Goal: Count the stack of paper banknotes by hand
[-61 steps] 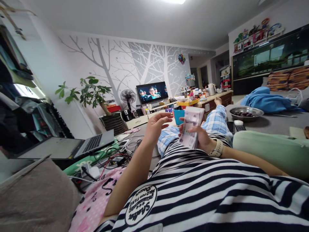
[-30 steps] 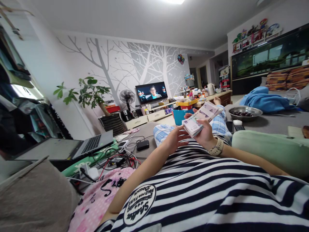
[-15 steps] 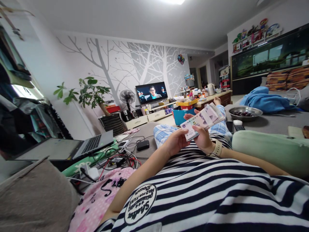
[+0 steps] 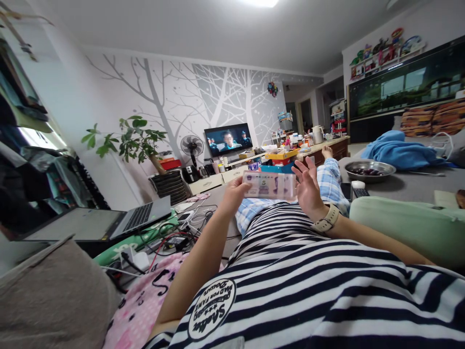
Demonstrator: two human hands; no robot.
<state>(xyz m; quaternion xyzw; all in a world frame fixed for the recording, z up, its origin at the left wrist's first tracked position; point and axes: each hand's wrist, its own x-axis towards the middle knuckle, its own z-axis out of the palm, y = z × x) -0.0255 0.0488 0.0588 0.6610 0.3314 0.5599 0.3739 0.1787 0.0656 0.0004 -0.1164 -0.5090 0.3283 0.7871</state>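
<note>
A stack of purple-pink banknotes [image 4: 269, 185], the top one marked 5, lies level above my lap. My left hand [image 4: 235, 192] is closed on its left end, thumb on top. At the right end, my right hand [image 4: 309, 189] is raised with the fingers spread; its palm is close to the edge of the notes, and whether it touches them I cannot tell. A pale watch [image 4: 327, 219] is strapped on my right wrist. Under the notes are my striped shirt [image 4: 276, 218] and blue checked trousers [image 4: 249, 211].
To the left are a laptop [image 4: 138, 215], tangled cables and a pink cloth [image 4: 145, 305]. On the right lie a metal bowl [image 4: 369, 175] of dark fruit, a remote [image 4: 360, 190], a phone [image 4: 346, 191] and a green cushion [image 4: 403, 228]. A cluttered table [image 4: 323, 147] stands ahead.
The banknotes were fanned and tilted between both hands; now they are a squared stack, level and farther left. My right hand has opened and come off them, while my left hand keeps its grip.
</note>
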